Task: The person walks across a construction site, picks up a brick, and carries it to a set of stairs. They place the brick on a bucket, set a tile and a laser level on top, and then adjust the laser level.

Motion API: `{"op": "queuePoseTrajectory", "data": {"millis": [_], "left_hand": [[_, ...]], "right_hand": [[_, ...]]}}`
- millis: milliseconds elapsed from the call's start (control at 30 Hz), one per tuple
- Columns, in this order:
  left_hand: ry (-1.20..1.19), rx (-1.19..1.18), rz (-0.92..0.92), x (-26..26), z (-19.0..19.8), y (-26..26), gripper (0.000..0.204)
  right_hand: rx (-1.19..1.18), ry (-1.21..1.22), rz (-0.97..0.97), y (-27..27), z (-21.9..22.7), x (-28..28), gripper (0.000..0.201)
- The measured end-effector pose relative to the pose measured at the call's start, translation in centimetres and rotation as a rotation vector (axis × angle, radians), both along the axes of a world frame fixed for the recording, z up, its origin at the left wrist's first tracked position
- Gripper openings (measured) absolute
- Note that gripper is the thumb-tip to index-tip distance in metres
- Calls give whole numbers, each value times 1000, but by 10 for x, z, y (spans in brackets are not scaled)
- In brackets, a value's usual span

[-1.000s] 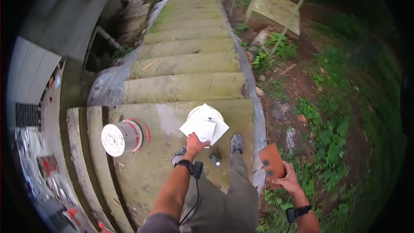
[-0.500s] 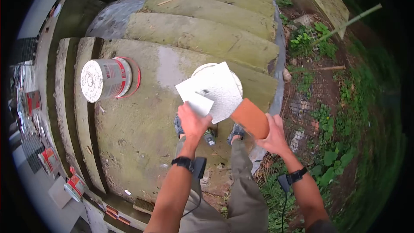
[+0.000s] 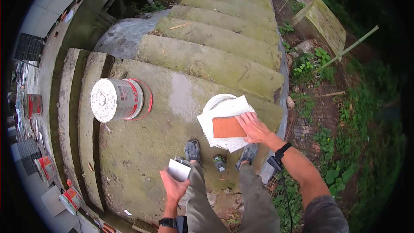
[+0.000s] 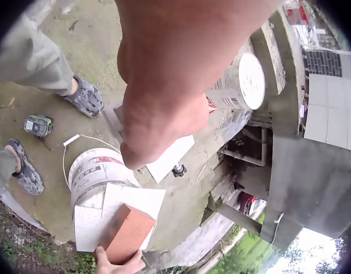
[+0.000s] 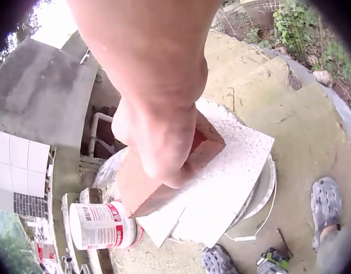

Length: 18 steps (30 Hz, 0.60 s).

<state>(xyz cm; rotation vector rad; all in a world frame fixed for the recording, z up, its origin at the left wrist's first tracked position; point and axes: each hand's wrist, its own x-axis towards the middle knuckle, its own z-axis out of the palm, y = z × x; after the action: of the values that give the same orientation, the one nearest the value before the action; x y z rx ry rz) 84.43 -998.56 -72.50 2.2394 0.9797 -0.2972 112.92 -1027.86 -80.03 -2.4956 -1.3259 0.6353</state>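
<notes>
My right hand point(image 3: 255, 128) grips the right end of an orange brick point(image 3: 226, 127), which lies on or just over white square sheets point(image 3: 235, 107) atop a white bucket point(image 3: 217, 99). The left wrist view shows the brick point(image 4: 128, 233) and sheets point(image 4: 89, 224) over the bucket point(image 4: 98, 171). Lower down, my left hand point(image 3: 174, 187) holds a small white-faced piece point(image 3: 179, 169), with a dark knob point(image 4: 179, 170) beside it in the left wrist view. In the right wrist view my right hand point(image 5: 164, 131) covers part of the brick point(image 5: 142, 182).
An upturned white and red bucket point(image 3: 116, 99) stands on the landing at left. Mossy concrete steps point(image 3: 207, 56) rise ahead. A green and black tool or battery point(image 3: 219, 162) lies between the feet. Wire mesh, plants and a bamboo pole point(image 3: 351, 47) border the right side.
My right hand has brought the brick from the right side over the sheets on the bucket. My left hand has moved away from the sheets, down and left, with the small piece.
</notes>
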Motion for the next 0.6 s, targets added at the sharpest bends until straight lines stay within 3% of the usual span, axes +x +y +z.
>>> {"op": "queuePoseTrajectory", "data": {"millis": [133,267,333,367,433,500,567,600], "left_hand": [[-19,-40,-146,22,5,-11,83],[-9,-105,-239,64,14,-36,85],[-55,-127,-289,82,13,-49,85],[-104,-111,-316,92,18,-56,81],[-128,-150,-386,101,21,-68,85],[-138,-147,-454,97,32,-82,84],[-145,-247,-457,84,50,-95,85],[-125,-279,-465,79,66,-101,86]], "right_hand": [[-87,-42,139,6,-12,19,92],[-83,-102,116,10,12,9,86],[48,-247,-140,13,30,-1,58],[55,-247,-138,8,31,-12,58],[296,287,-611,-5,32,-48,27],[420,433,-869,-5,50,-88,28],[407,604,-945,-25,49,-139,30],[338,567,-959,-29,69,-152,32]]}}
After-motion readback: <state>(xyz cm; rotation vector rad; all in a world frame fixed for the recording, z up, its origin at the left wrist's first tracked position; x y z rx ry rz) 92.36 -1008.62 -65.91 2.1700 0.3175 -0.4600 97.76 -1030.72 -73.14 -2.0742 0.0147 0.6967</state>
